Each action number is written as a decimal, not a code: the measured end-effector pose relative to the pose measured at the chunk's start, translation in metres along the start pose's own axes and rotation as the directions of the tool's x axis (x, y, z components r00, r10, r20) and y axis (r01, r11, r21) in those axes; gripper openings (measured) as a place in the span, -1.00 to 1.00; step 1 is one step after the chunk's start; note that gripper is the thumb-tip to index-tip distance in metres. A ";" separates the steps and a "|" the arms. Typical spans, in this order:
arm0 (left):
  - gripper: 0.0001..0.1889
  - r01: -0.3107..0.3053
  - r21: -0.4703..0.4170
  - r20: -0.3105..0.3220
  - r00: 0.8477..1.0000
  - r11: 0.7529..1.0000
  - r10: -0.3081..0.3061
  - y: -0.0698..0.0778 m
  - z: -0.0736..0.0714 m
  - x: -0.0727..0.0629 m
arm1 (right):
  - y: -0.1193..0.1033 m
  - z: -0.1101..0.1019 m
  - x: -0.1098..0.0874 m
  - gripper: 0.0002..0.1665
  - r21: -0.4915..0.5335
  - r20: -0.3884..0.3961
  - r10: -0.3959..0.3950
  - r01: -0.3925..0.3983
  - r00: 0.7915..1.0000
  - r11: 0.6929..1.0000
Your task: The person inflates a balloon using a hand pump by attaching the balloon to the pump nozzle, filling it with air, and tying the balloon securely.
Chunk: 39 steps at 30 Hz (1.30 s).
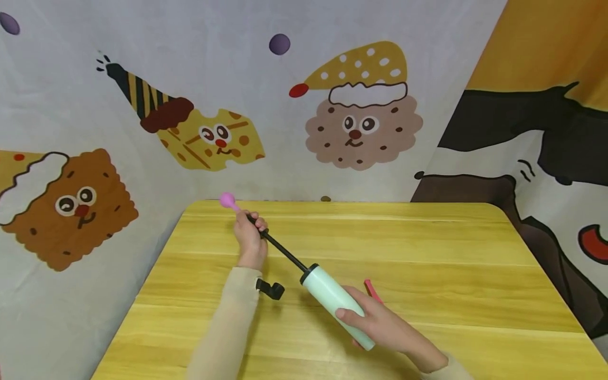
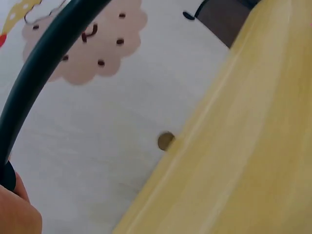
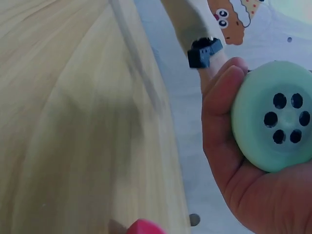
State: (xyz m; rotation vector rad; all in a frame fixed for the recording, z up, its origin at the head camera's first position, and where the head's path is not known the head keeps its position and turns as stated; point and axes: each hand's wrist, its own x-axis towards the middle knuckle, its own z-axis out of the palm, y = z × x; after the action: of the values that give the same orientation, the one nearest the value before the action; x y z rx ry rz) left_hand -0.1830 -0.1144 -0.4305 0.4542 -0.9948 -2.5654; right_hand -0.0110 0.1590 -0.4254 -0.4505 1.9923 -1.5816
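Observation:
Both hands hold a hand-operated balloon pump slantwise over the table. Its mint green barrel lies in my right hand, fingers and thumb wrapped round it. The barrel's end with several round holes faces the right wrist camera. A long black rod is drawn out of the barrel, and my left hand grips its far end. Just beyond those fingers sticks out a small pink balloon, its neck partly hidden by the hand. In the left wrist view the rod crosses the upper left.
A flat red-pink strip, like a limp balloon, lies on the wooden table behind my right hand. A black wrist-camera mount juts from the left sleeve. Cloth with cartoon prints hangs behind the table.

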 end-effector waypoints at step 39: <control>-0.74 -0.058 0.101 0.053 0.997 0.993 0.053 -0.013 0.012 -0.021 | -0.013 -0.001 0.027 -0.16 -0.290 -0.143 -0.030 -0.013 0.989 0.957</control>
State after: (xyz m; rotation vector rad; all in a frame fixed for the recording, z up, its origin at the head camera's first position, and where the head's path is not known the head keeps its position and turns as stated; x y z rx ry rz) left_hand -0.1719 -0.0888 -0.4273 0.3853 -1.1448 -2.4957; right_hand -0.0342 0.1407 -0.4185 -0.4663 2.3524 -1.3630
